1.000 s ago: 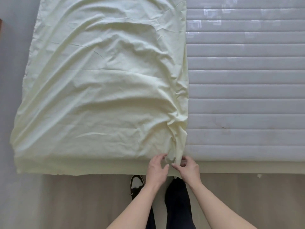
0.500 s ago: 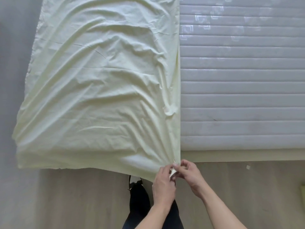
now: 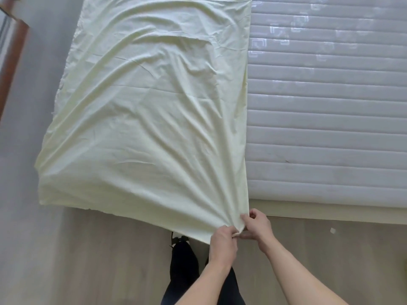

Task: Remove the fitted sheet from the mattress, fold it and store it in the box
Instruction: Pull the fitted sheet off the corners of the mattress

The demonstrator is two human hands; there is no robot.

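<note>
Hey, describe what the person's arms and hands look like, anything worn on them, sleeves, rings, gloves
Both forearms are bare as far as the frame shows; no sleeve reaches into view. The left hand and right hand wear no gloves, and no watch, bracelet or ring is visible. Lower down, dark trousers and a dark shoe with white show.

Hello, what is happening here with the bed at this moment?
A person stands at the foot of the bed and folds a pale yellow sheet. The sheet lies doubled over on one half of the mattress, whose other half is bare. The left hand and the right hand both pinch the same near corner of the sheet, pulled out past the mattress edge over the wooden floor. No storage box is in view.
</note>
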